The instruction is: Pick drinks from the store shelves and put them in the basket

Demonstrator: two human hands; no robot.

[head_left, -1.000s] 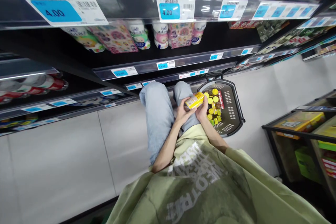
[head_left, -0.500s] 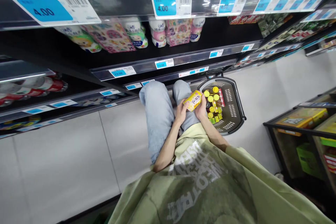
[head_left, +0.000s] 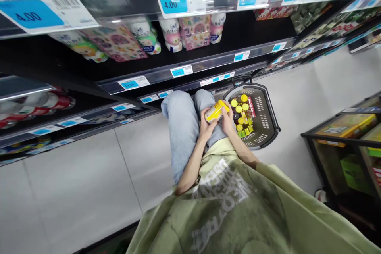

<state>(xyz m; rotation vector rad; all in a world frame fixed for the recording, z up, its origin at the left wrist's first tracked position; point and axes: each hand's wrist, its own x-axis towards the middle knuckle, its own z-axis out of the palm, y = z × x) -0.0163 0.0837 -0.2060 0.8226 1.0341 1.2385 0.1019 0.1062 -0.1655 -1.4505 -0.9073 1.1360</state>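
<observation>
A small yellow box [head_left: 216,111] is held over my knees in both hands. My left hand [head_left: 206,125] grips its near left end and my right hand [head_left: 227,118] wraps its right side, fingers closed on it. Just right of my hands a black shopping basket [head_left: 266,116] rests on the pale floor, holding several yellow-capped items and a red packet [head_left: 244,117].
Black shelving [head_left: 190,67] with blue price tags rises ahead, stocked with small pink and green bottles [head_left: 169,37] and patterned packs. A low black rack [head_left: 345,143] with yellow and green boxes stands at the right. White floor tiles [head_left: 74,182] lie to the left.
The yellow box has turned in my hands, its printed face tipping away, and it sits slightly lower and more to the left. The view has swung a little to the right.
</observation>
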